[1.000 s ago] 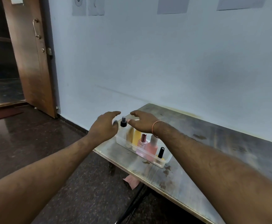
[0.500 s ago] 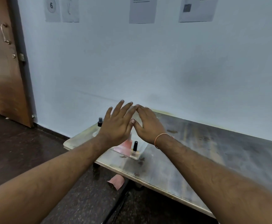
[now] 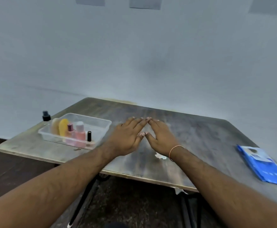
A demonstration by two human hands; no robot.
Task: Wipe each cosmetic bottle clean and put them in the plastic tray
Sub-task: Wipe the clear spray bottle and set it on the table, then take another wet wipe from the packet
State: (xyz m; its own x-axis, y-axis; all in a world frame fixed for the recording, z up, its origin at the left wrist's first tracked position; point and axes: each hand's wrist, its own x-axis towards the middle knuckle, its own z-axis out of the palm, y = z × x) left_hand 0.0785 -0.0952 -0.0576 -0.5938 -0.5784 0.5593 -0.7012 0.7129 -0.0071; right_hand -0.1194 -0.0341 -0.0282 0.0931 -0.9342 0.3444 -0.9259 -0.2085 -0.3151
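A clear plastic tray [image 3: 100, 125] stands on the left part of the table. Inside it are a beige bottle [image 3: 55, 126], a yellow bottle [image 3: 63, 129], two pink bottles [image 3: 80, 134] and a small black-capped bottle [image 3: 89, 137]. A clear spray bottle with a black top [image 3: 46, 116] stands at the tray's far left corner; whether it is inside the tray I cannot tell. My left hand [image 3: 128, 134] and my right hand [image 3: 161, 136] lie flat side by side over the middle of the table, fingers straight, fingertips and thumbs touching, holding nothing.
The worn grey table [image 3: 200, 134] stands against a pale wall. A blue packet [image 3: 262, 163] lies near the table's right front edge. A small white scrap [image 3: 160, 156] lies by my right wrist. Dark floor and table legs show below the front edge.
Both hands have left the tray and moved right to the middle of the table, flattening out side by side. The view has swung right; the door is out of sight and the blue packet shows.
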